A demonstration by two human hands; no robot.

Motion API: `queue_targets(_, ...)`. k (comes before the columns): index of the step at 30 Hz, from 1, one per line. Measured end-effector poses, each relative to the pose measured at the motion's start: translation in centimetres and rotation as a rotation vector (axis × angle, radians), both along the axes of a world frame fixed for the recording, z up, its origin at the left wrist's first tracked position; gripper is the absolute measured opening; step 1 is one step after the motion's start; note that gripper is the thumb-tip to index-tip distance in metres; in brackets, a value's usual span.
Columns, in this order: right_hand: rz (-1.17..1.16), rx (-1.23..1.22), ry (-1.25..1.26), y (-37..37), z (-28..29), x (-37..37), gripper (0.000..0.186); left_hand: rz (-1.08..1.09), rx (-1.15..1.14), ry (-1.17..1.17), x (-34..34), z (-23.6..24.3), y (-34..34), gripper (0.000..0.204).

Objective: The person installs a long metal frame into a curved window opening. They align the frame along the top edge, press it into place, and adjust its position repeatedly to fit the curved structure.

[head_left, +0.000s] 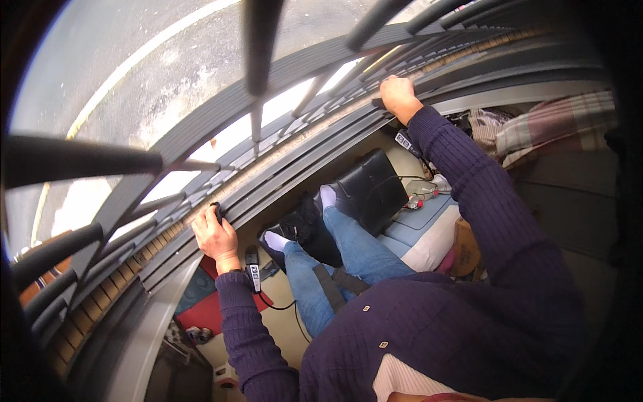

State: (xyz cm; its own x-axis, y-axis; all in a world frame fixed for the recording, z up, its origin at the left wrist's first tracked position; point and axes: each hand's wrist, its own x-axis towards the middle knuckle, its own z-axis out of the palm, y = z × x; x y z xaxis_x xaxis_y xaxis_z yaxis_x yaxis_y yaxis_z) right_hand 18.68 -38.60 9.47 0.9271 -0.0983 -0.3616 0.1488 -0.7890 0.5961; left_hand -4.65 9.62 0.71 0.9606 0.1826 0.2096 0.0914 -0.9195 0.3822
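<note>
My left hand (214, 234) grips a small black object (219, 213) on the grey window track (281, 173) at the left, its fingers curled over the sill's outer edge. Higher and to the right, my right hand (396, 97) is closed on another dark piece (377, 103) at the same frame, partly hidden by the fingers. Just below each wrist hangs a black device with a white label, one at the left (254, 277) and one at the right (404, 141), with black cords.
Metal railings (80, 151) stand outside, above a paved ground. Below, my socked feet rest on a black padded seat (365, 187). A blue cushion (418, 218), red-capped bottles (419, 195), a red mat (204, 311) and striped fabric (556, 124) surround my legs.
</note>
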Motion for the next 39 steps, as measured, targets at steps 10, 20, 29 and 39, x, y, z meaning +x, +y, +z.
queue_targets(10, -0.165, 0.06, 0.174, -0.5, -2.4, 1.1, 0.03, 0.037, -0.011, -0.047, -0.2, -0.1, -0.1, 0.035)
queue_targets(20, 0.063, 0.012, 0.245, 0.9, -1.1, -1.1, 0.028, 0.036, -0.005, -0.048, -0.1, -0.3, 0.0, 0.036)
queue_targets(29, 0.496, 1.514, 0.249, 24.0, -2.4, -15.0, 0.021, 0.018, -0.002, 0.0, -0.1, 0.0, -0.1, 0.037)
queue_targets(39, -0.201, 1.375, -0.119, 11.2, 3.1, -13.3, 0.026, 0.004, 0.1, 0.029, -0.2, -1.7, 0.7, 0.035)
